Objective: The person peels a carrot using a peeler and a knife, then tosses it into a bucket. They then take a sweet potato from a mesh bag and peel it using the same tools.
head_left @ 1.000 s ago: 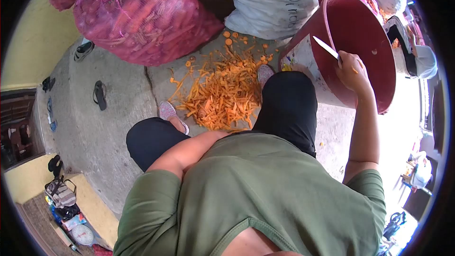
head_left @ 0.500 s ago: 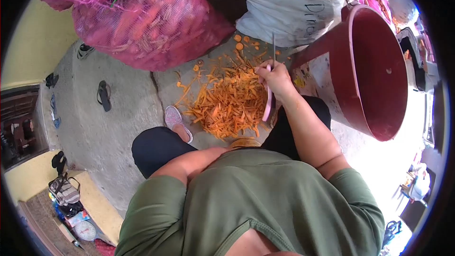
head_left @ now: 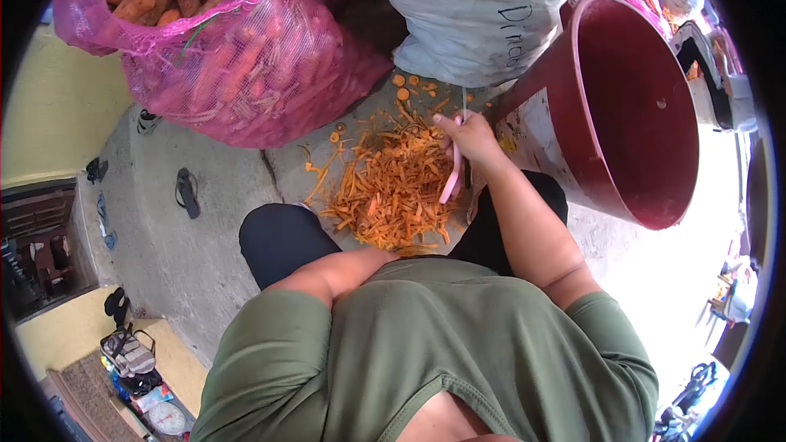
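My right hand is closed around a pink-handled tool, probably a peeler, and a knife whose thin blade points away from me. The hand hovers at the right side of a heap of orange carrot peelings on the floor between my legs. Small round carrot pieces lie beyond the heap. My left forearm crosses to my lap, where my left hand is mostly hidden, fingers out of sight.
A pink mesh sack full of carrots stands ahead on the left, beside a white sack with writing. On the right a large dark red tub leans tilted, its mouth toward the right. A slipper lies on the concrete floor.
My view has shifted, showing more carrots in the mesh sack. My right hand still grips the tools, its thumb now further out. My left knee hides the shoe seen before.
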Tool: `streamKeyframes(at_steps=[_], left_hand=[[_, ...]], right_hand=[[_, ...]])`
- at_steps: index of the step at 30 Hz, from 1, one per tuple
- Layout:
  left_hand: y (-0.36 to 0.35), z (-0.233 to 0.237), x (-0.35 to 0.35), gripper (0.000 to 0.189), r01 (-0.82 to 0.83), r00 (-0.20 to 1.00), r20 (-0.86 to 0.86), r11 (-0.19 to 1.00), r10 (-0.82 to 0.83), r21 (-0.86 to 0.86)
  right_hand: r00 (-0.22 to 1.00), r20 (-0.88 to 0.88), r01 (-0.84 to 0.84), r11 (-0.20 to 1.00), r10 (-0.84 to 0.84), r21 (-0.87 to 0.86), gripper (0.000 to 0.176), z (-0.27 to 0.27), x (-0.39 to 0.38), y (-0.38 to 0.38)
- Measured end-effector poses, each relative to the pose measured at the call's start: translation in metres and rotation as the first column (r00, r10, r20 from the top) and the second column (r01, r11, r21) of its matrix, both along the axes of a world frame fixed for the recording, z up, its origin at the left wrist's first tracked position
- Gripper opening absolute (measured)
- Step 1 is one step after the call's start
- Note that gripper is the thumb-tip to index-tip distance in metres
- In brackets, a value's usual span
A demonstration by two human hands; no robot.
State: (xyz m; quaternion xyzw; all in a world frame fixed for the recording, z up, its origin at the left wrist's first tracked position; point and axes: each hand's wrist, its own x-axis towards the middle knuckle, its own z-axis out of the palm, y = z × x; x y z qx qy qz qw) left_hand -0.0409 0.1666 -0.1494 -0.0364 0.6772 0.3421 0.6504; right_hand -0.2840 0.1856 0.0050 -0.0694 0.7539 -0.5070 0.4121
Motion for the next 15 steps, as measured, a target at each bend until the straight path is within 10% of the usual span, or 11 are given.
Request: streamKeyframes(at_steps=[9,15], left_hand=[[-0.03,0.096,-0.011,0.035,0.281,0.859,-0.355,0.919,-0.369,-0.276],[-0.102,0.16,-0.02,0.028,-0.281,0.813,-0.583,0.874,-0.002,-0.396]], right_hand=[[0.814,0.5,0.413,0.9,-0.295,-0.142,0.035,0.034,0.048,0.022],[0.908,0.406,0.241,0.917,-0.098,-0.317,0.029,0.082,0.039,0.011]])
